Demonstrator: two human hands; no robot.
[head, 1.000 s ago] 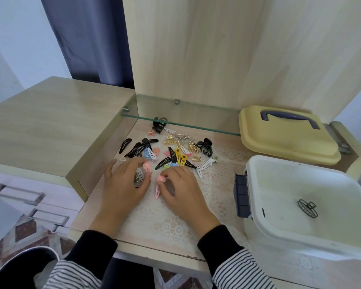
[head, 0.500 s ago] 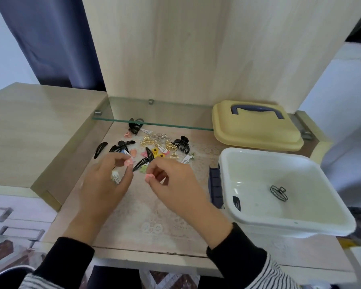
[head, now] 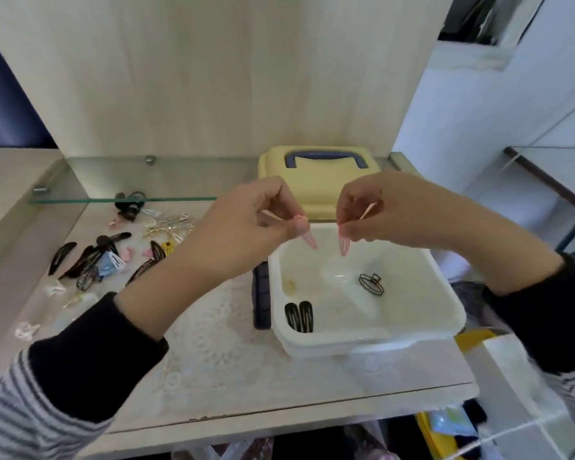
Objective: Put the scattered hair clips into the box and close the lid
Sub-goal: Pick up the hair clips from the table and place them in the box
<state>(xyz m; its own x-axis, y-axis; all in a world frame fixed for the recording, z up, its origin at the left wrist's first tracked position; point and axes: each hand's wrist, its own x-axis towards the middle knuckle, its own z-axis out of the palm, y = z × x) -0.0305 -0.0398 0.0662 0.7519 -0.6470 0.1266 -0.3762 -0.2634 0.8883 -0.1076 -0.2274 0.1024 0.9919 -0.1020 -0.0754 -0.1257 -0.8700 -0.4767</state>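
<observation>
We see both hands raised over the open white box (head: 445,313), each pinching one pink hair clip. The left hand (head: 246,224) has its thumb and fingers closed on the decorated head of its pink snap clip (head: 307,239); the clip's long axis runs down and to the right, narrow tip lowest, over the box's far left corner. The right hand (head: 392,210) is closed the same way on the top of a second pink clip (head: 343,245), which hangs nearly upright, tip pointing down into the box. The two clips are near one another but apart.

Inside the box, two black snap clips (head: 299,316) lie side by side against the near left wall, their long axes running toward and away from us, and a dark wire claw clip (head: 371,284) sits toward the middle right. A small yellowish smudge near the left wall is too blurred to name.

The yellow lid (head: 312,184) with its dark blue handle lies flat on the counter (head: 233,366) behind the box. The remaining scattered clips (head: 113,257) lie well to the left on the counter, mostly black ones pointing up and right, some of them under the glass shelf (head: 113,180).
</observation>
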